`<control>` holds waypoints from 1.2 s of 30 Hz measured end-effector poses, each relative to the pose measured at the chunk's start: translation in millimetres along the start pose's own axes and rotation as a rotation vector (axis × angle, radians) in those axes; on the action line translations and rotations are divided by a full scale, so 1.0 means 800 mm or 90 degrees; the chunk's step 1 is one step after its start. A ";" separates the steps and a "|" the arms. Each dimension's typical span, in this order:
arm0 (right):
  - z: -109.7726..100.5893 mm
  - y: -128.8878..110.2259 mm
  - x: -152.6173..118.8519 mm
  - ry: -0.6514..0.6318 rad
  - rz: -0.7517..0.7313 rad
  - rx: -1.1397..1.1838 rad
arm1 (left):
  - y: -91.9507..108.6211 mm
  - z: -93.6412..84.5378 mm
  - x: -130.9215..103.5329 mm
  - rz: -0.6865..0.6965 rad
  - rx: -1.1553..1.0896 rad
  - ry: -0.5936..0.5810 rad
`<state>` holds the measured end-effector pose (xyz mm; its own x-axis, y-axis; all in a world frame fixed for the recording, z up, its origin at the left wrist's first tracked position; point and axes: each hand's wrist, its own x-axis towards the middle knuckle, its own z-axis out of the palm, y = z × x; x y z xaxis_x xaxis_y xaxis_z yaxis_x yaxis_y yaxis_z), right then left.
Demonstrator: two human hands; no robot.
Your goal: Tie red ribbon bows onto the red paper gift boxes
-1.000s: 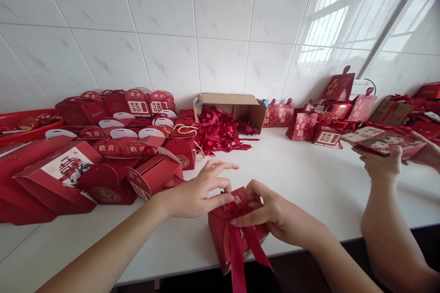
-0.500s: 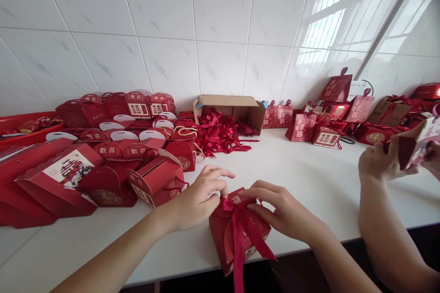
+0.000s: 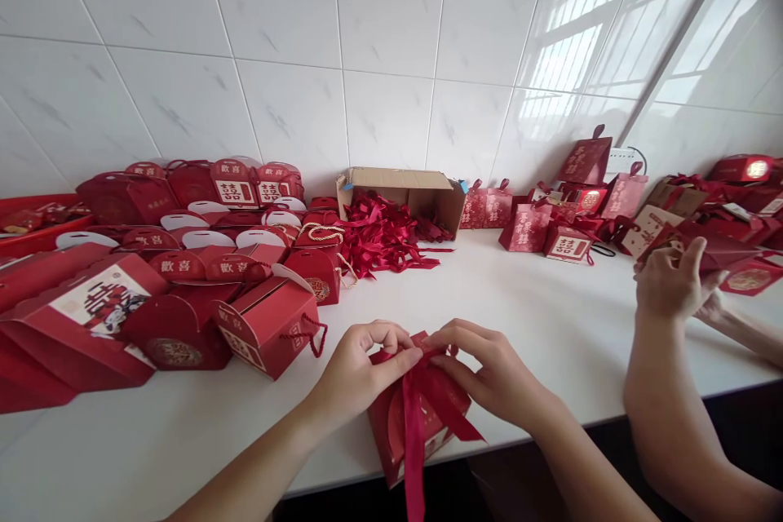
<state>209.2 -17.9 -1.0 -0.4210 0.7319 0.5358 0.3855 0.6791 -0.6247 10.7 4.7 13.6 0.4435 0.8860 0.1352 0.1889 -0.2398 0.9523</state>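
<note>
At the counter's [image 3: 550,326] front edge, with room toward the wall, my left grip [image 3: 360,371] and right grip [image 3: 493,371] pinch the red ribbon [image 3: 414,424] atop the gift box [image 3: 435,428]; tails point toward me, box's long axis unclear.

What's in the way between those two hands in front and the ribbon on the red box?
Nothing that I can see. The left hand and right hand are both at the ribbon on top of the red box. The piled gift boxes stand off to the left.
</note>
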 end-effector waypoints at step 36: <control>-0.007 0.005 -0.008 -0.004 0.231 0.205 | -0.018 -0.017 0.010 -0.003 0.004 -0.084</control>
<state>217.5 -19.5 -3.5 -0.3115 0.9174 0.2476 0.2358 0.3270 -0.9151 -0.8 20.6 4.4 0.5539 0.8273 0.0938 0.1956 -0.2389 0.9511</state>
